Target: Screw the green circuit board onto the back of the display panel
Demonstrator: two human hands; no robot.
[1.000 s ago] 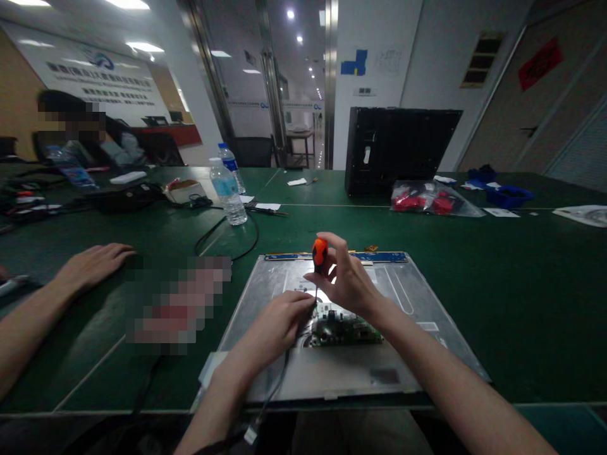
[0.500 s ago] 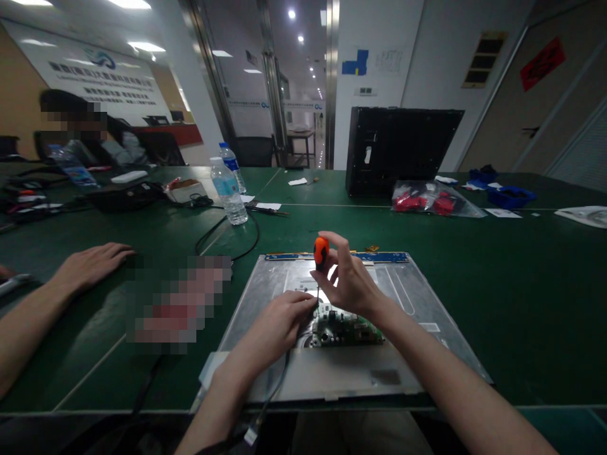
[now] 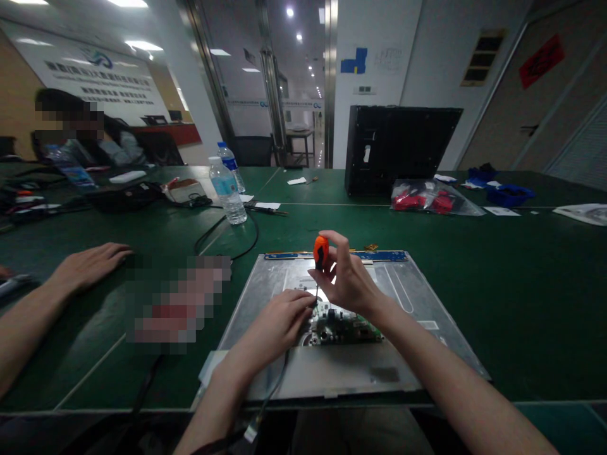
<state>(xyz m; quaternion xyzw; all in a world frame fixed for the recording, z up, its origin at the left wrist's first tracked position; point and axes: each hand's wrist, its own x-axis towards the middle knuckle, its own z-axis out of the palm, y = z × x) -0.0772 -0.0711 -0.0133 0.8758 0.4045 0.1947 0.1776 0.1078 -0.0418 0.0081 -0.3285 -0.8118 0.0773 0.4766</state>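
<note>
My right hand (image 3: 348, 275) is closed round a screwdriver (image 3: 321, 251) with an orange and black handle, its thin shaft pointing straight down. The tip reaches the upper left corner of a green circuit board (image 3: 346, 328) on a flat silver metal display panel (image 3: 403, 291). My left hand (image 3: 284, 316) lies over the board's left side, fingers pressed together beside the lower end of the shaft. Whatever those fingertips pinch is hidden. A thin cable (image 3: 277, 385) runs from under my left hand past the panel's front edge, ending in a white connector (image 3: 251, 431).
Another person's hand (image 3: 90, 265) rests on the green table at left, next to a blurred-out patch. Water bottles (image 3: 228, 193) and a black cable (image 3: 257, 234) stand beyond. A black monitor (image 3: 403, 148) and a plastic bag with red items (image 3: 434, 199) sit at the back right.
Almost nothing differs. The view has shifted very slightly, and both hands and the screwdriver keep the same place over the board.
</note>
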